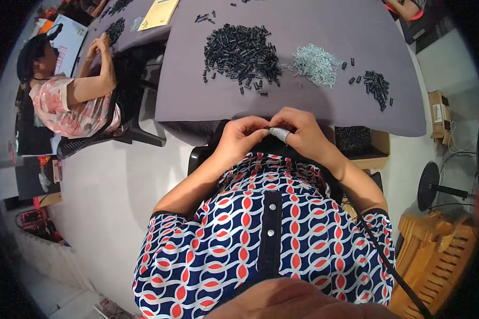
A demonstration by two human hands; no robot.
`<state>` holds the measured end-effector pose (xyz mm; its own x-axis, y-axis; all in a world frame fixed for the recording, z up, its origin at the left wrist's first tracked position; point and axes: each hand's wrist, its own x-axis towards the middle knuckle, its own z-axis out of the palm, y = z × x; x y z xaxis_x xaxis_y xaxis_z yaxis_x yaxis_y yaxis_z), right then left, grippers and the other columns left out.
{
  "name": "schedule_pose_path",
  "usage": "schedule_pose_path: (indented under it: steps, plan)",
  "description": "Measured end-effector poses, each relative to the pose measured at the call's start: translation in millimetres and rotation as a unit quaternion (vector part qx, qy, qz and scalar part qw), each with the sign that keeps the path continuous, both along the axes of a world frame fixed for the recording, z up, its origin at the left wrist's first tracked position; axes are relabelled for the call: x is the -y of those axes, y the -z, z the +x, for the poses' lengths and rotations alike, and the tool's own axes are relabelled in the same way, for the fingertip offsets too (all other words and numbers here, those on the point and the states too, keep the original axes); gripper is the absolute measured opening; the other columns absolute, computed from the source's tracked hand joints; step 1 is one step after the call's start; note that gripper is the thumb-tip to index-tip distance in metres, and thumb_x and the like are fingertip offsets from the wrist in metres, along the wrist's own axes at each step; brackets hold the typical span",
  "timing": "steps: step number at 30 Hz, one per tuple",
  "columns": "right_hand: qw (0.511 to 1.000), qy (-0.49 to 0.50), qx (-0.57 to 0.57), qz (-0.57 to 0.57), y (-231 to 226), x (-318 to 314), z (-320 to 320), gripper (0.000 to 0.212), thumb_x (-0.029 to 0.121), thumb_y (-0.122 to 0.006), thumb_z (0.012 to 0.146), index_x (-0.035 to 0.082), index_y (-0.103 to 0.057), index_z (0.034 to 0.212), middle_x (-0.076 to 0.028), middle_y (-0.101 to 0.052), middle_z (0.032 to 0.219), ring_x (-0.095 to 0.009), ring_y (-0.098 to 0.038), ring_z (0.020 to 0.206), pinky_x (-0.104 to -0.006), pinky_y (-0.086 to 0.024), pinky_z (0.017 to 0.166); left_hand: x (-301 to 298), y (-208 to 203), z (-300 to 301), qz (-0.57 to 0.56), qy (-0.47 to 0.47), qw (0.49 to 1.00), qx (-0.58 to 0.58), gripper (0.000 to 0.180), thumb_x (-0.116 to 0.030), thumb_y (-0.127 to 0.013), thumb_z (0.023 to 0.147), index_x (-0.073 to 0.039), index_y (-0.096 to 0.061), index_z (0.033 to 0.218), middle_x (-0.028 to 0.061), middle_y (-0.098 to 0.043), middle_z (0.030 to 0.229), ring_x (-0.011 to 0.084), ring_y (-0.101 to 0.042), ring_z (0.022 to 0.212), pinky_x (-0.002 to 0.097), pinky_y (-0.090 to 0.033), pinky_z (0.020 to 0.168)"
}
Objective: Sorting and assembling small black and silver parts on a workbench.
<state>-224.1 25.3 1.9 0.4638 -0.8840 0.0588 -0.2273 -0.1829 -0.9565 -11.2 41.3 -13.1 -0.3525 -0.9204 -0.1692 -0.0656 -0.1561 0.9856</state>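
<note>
My left hand and my right hand meet just off the table's near edge, above my lap. Their fingers are pinched together, tip to tip. A silvery-grey wrapping covers a digit of my right hand, which looks like the thumb. Something small and dark shows between the fingertips, too small and too hidden to name. Beyond the hands lie a large heap of small black tube-like pieces, a heap of small clear, shiny pieces and, at the right, a smaller pile of black pieces.
A grey cloth covers the table. At the left, another person sits with hands raised near more black pieces. A yellow sheet lies at the far left. On the right are a cardboard box, a black fan and a wooden chair.
</note>
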Motion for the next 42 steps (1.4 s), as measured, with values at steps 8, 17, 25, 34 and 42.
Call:
schedule_pose_path:
  steps: [8, 17, 25, 34, 42]
  plan:
    - [0.908, 0.184, -0.253, -0.28, 6, 55, -43, 0.027, -0.001, -0.064, 0.076, 0.004, -0.065, 0.102, -0.014, -0.062, 0.098, -0.035, -0.062, 0.092, -0.0445, -0.05, 0.078, 20, 5, 9, 0.058, -0.066, 0.992, -0.095, 0.013, -0.005, -0.063, 0.094, -0.002, -0.064, 0.107, 0.005, -0.07, 0.087, 0.0083, -0.062, 0.072, 0.0208, -0.048, 0.065]
    - [0.914, 0.159, -0.282, -0.246, 13, 60, -36, 0.022, -0.003, -0.064, 0.075, 0.002, -0.063, 0.096, -0.011, -0.063, 0.092, -0.029, -0.065, 0.088, -0.0394, -0.052, 0.076, 21, 10, 12, 0.114, -0.065, 0.97, -0.206, 0.012, -0.002, -0.06, 0.095, -0.002, -0.063, 0.107, 0.008, -0.07, 0.09, 0.011, -0.064, 0.074, 0.021, -0.051, 0.066]
    - [0.993, -0.004, 0.094, 0.065, -7, 36, 8, 0.016, -0.004, -0.062, 0.085, -0.001, -0.065, 0.1, -0.001, -0.067, 0.089, -0.008, -0.063, 0.082, -0.0228, -0.05, 0.075, 19, 6, 6, 0.107, -0.04, 0.979, -0.168, 0.013, -0.003, -0.062, 0.094, -0.002, -0.065, 0.107, 0.007, -0.071, 0.09, 0.0097, -0.064, 0.073, 0.0204, -0.05, 0.066]
    - [0.991, -0.017, 0.093, 0.092, 4, 30, 8, 0.013, -0.002, -0.064, 0.083, 0.0, -0.067, 0.095, -0.001, -0.066, 0.084, -0.007, -0.061, 0.077, -0.023, -0.048, 0.07, 14, 11, 5, 0.124, -0.02, 0.98, -0.155, 0.016, -0.004, -0.061, 0.095, 0.0, -0.065, 0.11, 0.0072, -0.071, 0.091, 0.0101, -0.066, 0.077, 0.0201, -0.052, 0.068]
    - [0.997, 0.027, 0.066, -0.001, -11, 29, 9, 0.012, -0.002, -0.064, 0.083, 0.002, -0.067, 0.094, -0.002, -0.062, 0.095, -0.009, -0.06, 0.085, -0.0235, -0.047, 0.074, 21, 0, 7, 0.194, -0.004, 0.944, -0.266, 0.016, -0.005, -0.056, 0.098, -0.001, -0.063, 0.112, 0.0107, -0.07, 0.094, 0.0152, -0.068, 0.08, 0.0256, -0.056, 0.07]
